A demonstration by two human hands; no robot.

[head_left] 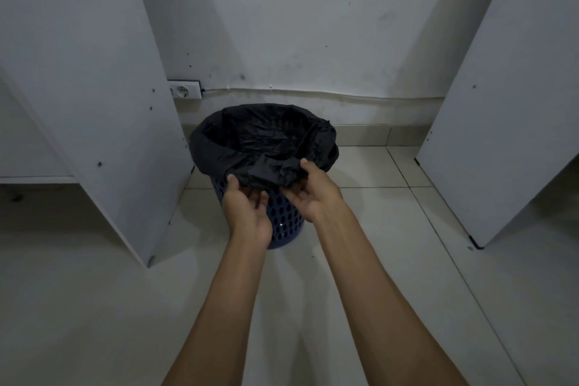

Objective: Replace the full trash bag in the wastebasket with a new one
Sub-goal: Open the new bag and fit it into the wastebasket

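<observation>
A dark blue perforated wastebasket stands on the tiled floor against the white wall. A black trash bag lines it, its edge folded over the rim all round and its inside looking hollow. My left hand is at the near rim, palm up, with the thumb and fingers on the bag's folded edge. My right hand is beside it, the thumb on top of a bunched flap of the bag and the fingers under it.
White cabinet panels stand to the left and right of the basket. A double wall socket with a cable running right sits low on the wall. Pale floor tiles stretch toward me.
</observation>
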